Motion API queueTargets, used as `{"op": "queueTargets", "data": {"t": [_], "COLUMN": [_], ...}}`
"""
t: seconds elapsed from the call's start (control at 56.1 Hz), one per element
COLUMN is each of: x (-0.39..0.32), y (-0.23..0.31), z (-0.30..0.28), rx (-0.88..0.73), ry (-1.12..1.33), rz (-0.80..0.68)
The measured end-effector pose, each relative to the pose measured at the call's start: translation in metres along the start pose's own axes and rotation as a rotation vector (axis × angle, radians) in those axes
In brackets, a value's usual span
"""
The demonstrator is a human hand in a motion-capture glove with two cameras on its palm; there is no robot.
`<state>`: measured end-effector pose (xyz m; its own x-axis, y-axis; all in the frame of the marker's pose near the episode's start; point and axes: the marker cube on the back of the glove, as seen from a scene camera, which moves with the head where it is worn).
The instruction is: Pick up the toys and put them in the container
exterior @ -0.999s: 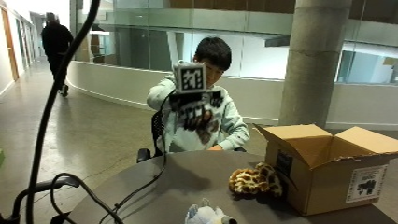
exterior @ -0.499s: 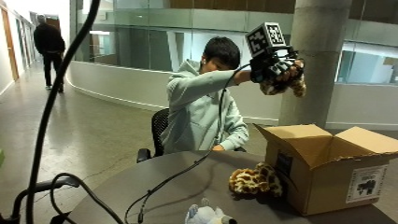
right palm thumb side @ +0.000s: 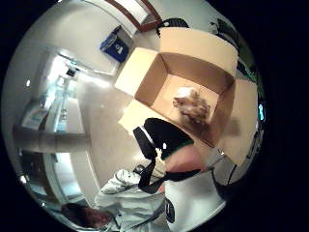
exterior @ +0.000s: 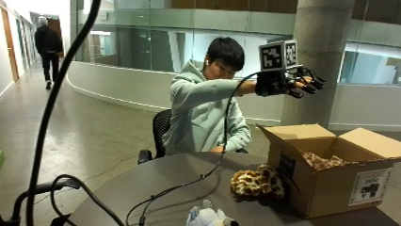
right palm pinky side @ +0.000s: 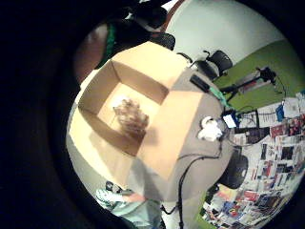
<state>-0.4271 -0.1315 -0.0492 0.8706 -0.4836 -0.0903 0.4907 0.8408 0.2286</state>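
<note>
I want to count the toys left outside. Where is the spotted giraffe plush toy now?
In the outside view, the spotted giraffe plush toy lies on the round grey table, against the open cardboard box, on the side facing the person.

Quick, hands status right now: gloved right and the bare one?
Black-gloved right hand: open, fingers spread, holding nothing, above the open brown cardboard box.
Bare left hand: cannot be told; hidden.

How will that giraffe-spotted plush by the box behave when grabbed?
The giraffe plush lies slumped on the table against the cardboard box, so it is probably soft and floppy. It looks stuffed and likely light. Its fuzzy surface seems unlikely to slip or roll.
</note>
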Motion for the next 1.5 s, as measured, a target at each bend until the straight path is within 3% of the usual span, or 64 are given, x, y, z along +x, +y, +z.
{"op": "queueTargets", "data": {"t": [0.143, 0.357, 0.499, 0.66, 0.802, 0.892, 0.981, 1.123, 1.498], "x": [0.062, 0.171, 0.268, 0.332, 0.340, 0.349, 0.354, 0.359, 0.352], "y": [0.013, 0.055, 0.062, 0.050, 0.049, 0.045, 0.043, 0.043, 0.056], "z": [-0.024, -0.038, 0.004, 0.084, 0.164, 0.191, 0.214, 0.223, 0.236], "rx": [0.069, 0.108, -0.021, -0.013, -0.124, -0.256, -0.273, -0.184, -0.152], "ry": [0.005, -0.040, -0.045, 0.016, 0.099, 0.131, 0.163, 0.261, 0.045], "rz": [0.059, 0.283, 0.354, 0.385, 0.551, 0.620, 0.650, 0.632, 0.492]}}
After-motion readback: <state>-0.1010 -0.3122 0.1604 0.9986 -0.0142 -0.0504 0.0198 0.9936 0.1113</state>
